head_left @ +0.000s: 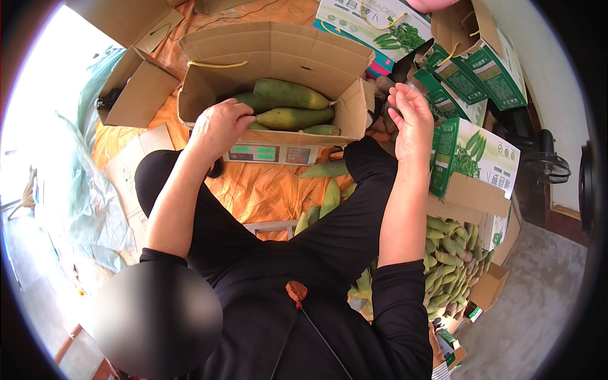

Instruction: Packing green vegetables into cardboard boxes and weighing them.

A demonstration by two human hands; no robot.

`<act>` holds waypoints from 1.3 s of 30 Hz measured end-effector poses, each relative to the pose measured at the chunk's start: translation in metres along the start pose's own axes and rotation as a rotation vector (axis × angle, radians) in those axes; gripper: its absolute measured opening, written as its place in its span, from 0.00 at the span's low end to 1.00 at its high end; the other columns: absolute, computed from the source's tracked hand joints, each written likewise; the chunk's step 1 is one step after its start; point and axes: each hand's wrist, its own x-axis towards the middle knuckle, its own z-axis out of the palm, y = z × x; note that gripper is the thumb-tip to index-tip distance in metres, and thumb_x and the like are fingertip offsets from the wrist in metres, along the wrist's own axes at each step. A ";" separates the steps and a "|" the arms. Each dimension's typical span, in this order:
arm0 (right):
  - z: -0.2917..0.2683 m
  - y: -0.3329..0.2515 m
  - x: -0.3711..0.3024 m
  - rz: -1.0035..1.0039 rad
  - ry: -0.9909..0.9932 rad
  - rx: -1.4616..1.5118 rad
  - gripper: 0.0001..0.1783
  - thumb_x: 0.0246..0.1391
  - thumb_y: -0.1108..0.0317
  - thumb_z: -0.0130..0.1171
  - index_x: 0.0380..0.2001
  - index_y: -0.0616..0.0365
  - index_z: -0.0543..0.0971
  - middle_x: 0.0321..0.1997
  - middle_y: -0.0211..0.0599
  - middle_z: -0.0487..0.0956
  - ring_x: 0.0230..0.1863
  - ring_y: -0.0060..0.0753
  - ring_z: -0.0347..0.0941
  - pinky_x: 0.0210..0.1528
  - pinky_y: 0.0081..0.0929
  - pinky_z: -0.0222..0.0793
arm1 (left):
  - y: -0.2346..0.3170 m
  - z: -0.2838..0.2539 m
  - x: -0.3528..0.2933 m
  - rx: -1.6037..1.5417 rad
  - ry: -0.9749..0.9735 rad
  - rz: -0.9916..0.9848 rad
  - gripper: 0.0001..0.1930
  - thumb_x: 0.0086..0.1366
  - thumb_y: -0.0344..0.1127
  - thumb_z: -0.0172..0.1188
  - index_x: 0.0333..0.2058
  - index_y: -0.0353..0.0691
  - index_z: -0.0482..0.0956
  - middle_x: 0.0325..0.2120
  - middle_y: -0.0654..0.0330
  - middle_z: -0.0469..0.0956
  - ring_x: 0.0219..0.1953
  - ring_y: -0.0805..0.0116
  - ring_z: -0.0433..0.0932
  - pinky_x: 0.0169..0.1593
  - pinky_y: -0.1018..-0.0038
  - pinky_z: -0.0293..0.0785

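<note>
A cardboard box (278,47) with a yellow cord handle stands open in front of me, holding several long green radishes (291,94). My left hand (220,126) reaches over its near left rim. The curled fingers close on the left tip of the nearer green radish (296,118); the palm side is hidden. Raised beyond the box's right end, my right hand (411,117) has its fingers loosely bent and apart, with nothing in it. A digital scale (253,153) with green lit figures shows under the box's near side.
Loose radishes (330,197) lie on the orange sheet (253,190) between my legs. A large heap of radishes (451,253) is at the right, near printed green-and-white cartons (475,155). Clear plastic sheeting (95,202) and flattened cardboard (136,164) lie left. A black fan (548,161) stands far right.
</note>
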 end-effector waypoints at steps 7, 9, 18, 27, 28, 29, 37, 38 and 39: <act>-0.021 -0.014 0.000 -0.009 -0.010 0.269 0.11 0.55 0.65 0.60 0.42 0.54 0.78 0.42 0.31 0.79 0.43 0.22 0.73 0.44 0.22 0.66 | 0.000 0.001 -0.002 -0.020 0.004 0.008 0.10 0.59 0.36 0.58 0.36 0.37 0.80 0.31 0.52 0.76 0.35 0.49 0.77 0.40 0.63 0.73; -0.038 -0.024 -0.001 -0.094 -0.009 0.242 0.11 0.55 0.65 0.60 0.42 0.54 0.78 0.41 0.31 0.79 0.42 0.22 0.73 0.45 0.22 0.66 | 0.000 -0.003 -0.005 -0.013 -0.001 -0.013 0.09 0.59 0.34 0.59 0.36 0.36 0.80 0.30 0.51 0.76 0.35 0.50 0.77 0.39 0.64 0.73; -0.201 0.063 -0.044 0.181 0.166 -0.337 0.14 0.58 0.65 0.56 0.46 0.57 0.76 0.40 0.30 0.79 0.37 0.20 0.73 0.40 0.20 0.68 | 0.007 0.003 0.004 -0.033 0.012 0.058 0.08 0.60 0.32 0.58 0.36 0.35 0.80 0.26 0.53 0.74 0.27 0.57 0.75 0.34 0.69 0.70; -0.264 0.265 -0.162 0.879 0.350 -0.438 0.07 0.53 0.70 0.57 0.36 0.55 0.78 0.29 0.27 0.78 0.28 0.22 0.75 0.27 0.24 0.67 | 0.003 0.004 0.003 -0.002 0.042 0.043 0.08 0.60 0.31 0.57 0.36 0.34 0.79 0.25 0.53 0.74 0.26 0.59 0.74 0.34 0.70 0.70; -0.256 0.271 -0.167 0.949 0.339 -0.445 0.06 0.54 0.69 0.57 0.35 0.56 0.78 0.28 0.27 0.78 0.27 0.23 0.75 0.26 0.25 0.68 | 0.003 0.004 0.003 0.008 0.040 0.037 0.08 0.60 0.31 0.57 0.36 0.34 0.79 0.25 0.53 0.73 0.26 0.60 0.74 0.34 0.70 0.70; -0.246 0.278 -0.169 0.954 0.332 -0.439 0.06 0.54 0.69 0.57 0.35 0.56 0.78 0.28 0.27 0.78 0.27 0.23 0.75 0.26 0.25 0.68 | 0.003 0.003 0.002 0.021 0.038 0.030 0.08 0.60 0.31 0.57 0.36 0.34 0.80 0.24 0.53 0.73 0.26 0.60 0.74 0.34 0.71 0.70; -0.200 0.338 -0.143 0.768 0.304 -0.387 0.09 0.56 0.63 0.59 0.31 0.57 0.77 0.23 0.27 0.77 0.23 0.24 0.74 0.25 0.26 0.68 | -0.004 -0.002 -0.001 0.049 0.057 -0.036 0.08 0.60 0.30 0.58 0.37 0.35 0.80 0.24 0.54 0.73 0.26 0.62 0.74 0.33 0.72 0.70; -0.226 0.346 -0.138 0.771 0.248 -0.608 0.11 0.51 0.64 0.62 0.38 0.51 0.75 0.32 0.34 0.77 0.37 0.38 0.75 0.37 0.37 0.73 | 0.009 0.006 0.010 0.000 0.044 0.002 0.08 0.60 0.30 0.58 0.37 0.35 0.80 0.25 0.54 0.74 0.26 0.62 0.74 0.33 0.72 0.70; -0.216 0.345 -0.134 0.768 0.235 -0.602 0.11 0.51 0.64 0.62 0.38 0.51 0.75 0.32 0.34 0.77 0.37 0.38 0.75 0.37 0.37 0.73 | 0.009 0.005 0.010 0.011 0.050 -0.004 0.08 0.60 0.30 0.58 0.37 0.35 0.80 0.25 0.54 0.74 0.26 0.62 0.74 0.33 0.72 0.70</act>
